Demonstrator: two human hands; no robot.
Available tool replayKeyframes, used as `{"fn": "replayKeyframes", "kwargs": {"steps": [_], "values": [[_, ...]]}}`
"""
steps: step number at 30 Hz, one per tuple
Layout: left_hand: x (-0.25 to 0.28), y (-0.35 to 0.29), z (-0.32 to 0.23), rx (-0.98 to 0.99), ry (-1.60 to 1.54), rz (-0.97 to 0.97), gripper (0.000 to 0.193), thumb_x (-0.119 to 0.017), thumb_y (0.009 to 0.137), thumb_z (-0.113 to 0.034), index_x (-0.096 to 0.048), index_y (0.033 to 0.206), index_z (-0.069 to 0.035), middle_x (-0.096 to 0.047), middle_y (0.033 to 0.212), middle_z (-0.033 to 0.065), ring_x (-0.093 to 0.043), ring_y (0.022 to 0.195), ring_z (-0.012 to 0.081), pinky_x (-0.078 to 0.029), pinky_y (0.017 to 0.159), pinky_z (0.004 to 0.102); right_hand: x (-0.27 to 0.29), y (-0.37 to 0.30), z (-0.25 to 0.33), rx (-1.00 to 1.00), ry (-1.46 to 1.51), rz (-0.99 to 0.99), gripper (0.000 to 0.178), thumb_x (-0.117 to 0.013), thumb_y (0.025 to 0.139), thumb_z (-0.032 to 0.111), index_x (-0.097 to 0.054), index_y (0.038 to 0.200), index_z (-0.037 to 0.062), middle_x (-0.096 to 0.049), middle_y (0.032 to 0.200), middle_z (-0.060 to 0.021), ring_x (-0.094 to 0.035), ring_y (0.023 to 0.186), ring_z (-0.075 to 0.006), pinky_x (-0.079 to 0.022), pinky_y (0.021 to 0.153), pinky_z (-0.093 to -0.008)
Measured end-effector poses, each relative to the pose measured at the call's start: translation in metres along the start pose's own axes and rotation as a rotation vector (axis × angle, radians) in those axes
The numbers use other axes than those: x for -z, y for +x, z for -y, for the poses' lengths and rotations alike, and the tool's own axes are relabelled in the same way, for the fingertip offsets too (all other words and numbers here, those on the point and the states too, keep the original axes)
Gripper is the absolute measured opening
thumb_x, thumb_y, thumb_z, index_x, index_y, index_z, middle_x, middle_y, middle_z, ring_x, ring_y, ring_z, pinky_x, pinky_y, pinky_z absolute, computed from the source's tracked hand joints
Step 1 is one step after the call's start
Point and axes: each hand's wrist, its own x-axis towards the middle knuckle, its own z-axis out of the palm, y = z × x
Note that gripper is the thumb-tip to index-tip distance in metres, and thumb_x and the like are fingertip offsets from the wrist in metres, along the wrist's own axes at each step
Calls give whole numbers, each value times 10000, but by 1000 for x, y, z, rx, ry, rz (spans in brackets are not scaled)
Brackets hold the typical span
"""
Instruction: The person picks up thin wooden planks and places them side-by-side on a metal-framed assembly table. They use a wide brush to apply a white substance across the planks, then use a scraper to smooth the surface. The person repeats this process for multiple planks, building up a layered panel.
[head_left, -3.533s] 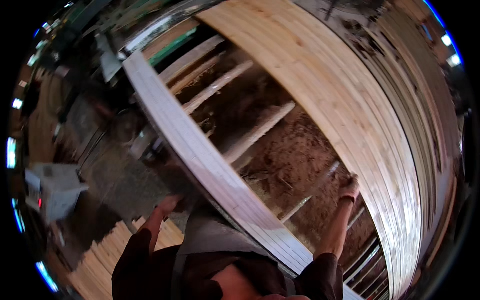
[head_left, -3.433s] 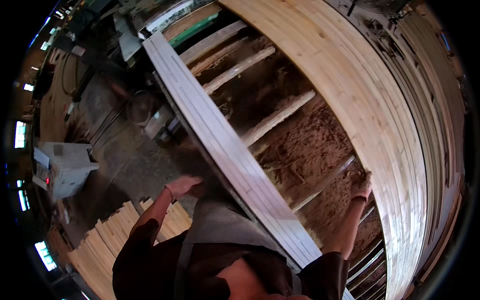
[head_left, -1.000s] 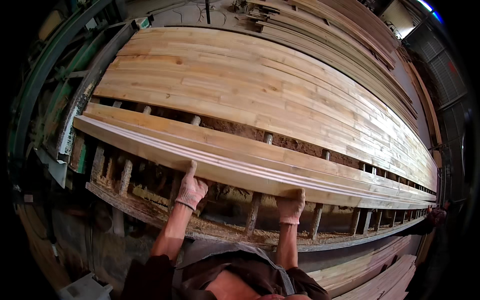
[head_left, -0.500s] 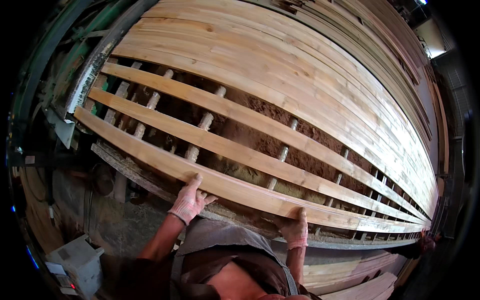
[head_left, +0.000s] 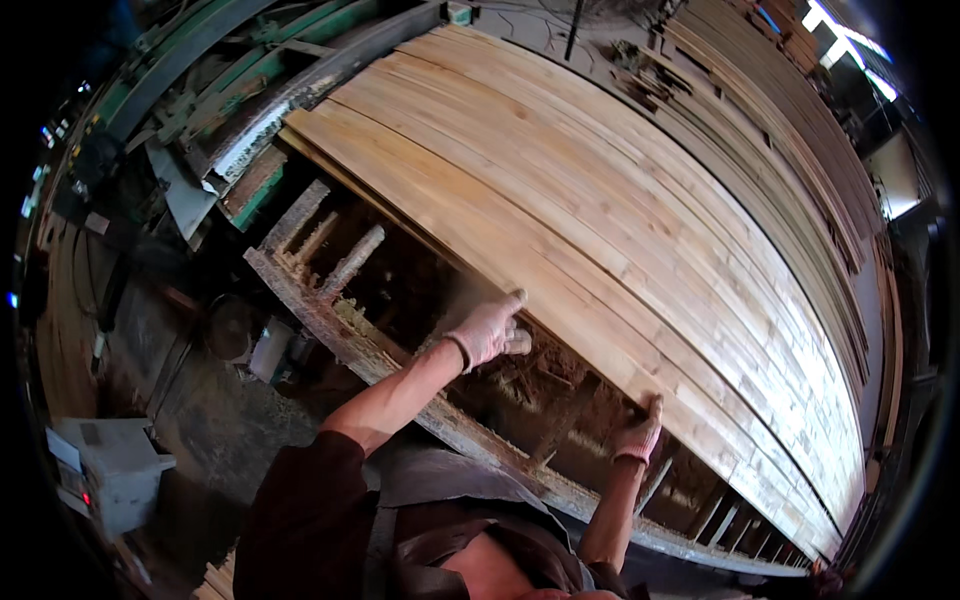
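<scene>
My left hand (head_left: 490, 332), in a pale pinkish work glove, is at the near edge of a long wooden board (head_left: 440, 210). Its thumb lies on the edge and its fingers are bent below it. Farther right, my right hand (head_left: 638, 432), gloved alike, has its thumb over the same edge; its other fingers are partly hidden under the wood. This board lies against a wide layer of similar light boards (head_left: 600, 190), and darker wood shows along its underside at the left end.
Metal bars (head_left: 352, 262) and sawdust show in the gap between boards and the frame's near rail (head_left: 330, 335). A steel beam (head_left: 262, 125) bounds the left end. Stacked planks (head_left: 770, 130) lie beyond the layer. A grey box (head_left: 115, 470) stands lower left.
Both hands have moved away from my body, up and right in view. The separate near boards have gone up against the layer, leaving the gap on my side. The view has also shifted.
</scene>
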Motion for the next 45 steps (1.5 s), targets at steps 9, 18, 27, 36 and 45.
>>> {"fn": "replayKeyframes", "kwargs": {"steps": [9, 18, 27, 36, 45], "values": [[42, -63, 41, 76, -25, 12, 523, -633, 1003, -412, -510, 1379, -70, -608, 1292, 156, -650, 1132, 308, -628, 850, 477, 58, -68, -40, 25, -85, -11, 219, -638, 1001, 371, -667, 986, 154, -656, 865, 38, -591, 743, -125, -499, 645, -267], [39, -58, 40, 164, 114, 155, 587, -621, 999, -466, -573, 1222, 75, -647, 1031, 251, -699, 748, 292, -638, 669, 409, 89, -28, -40, 148, -315, 0, 326, -612, 1019, 429, -668, 1074, 113, -641, 899, 21, -574, 750, -117, -482, 625, -270], [76, -188, 15, 121, 268, 372, 728, -548, 1014, -535, -468, 1460, 36, -682, 1201, 235, -729, 912, 235, -618, 769, 341, 100, -7, -27, -6, -484, 51, 460, -541, 1014, 565, -700, 993, 134, -651, 826, 7, -579, 675, -162, -491, 593, -291], [156, -301, 35, -32, 79, -41, 527, -572, 1021, -416, -598, 1288, 38, -718, 1023, 187, -722, 840, 239, -626, 729, 369, 51, -84, -49, 306, -1346, 474, 394, -619, 985, 365, -700, 1092, -5, -702, 886, -114, -661, 798, -189, -531, 713, -361], [458, -327, 17, -480, -108, -735, 472, -694, 937, -408, -636, 1187, -12, -688, 1011, 109, -691, 820, 216, -609, 734, 366, -126, -245, -195, 435, -1632, 819, 436, -744, 854, 174, -629, 1259, 61, -716, 1010, -123, -691, 902, -241, -540, 853, -367]]}}
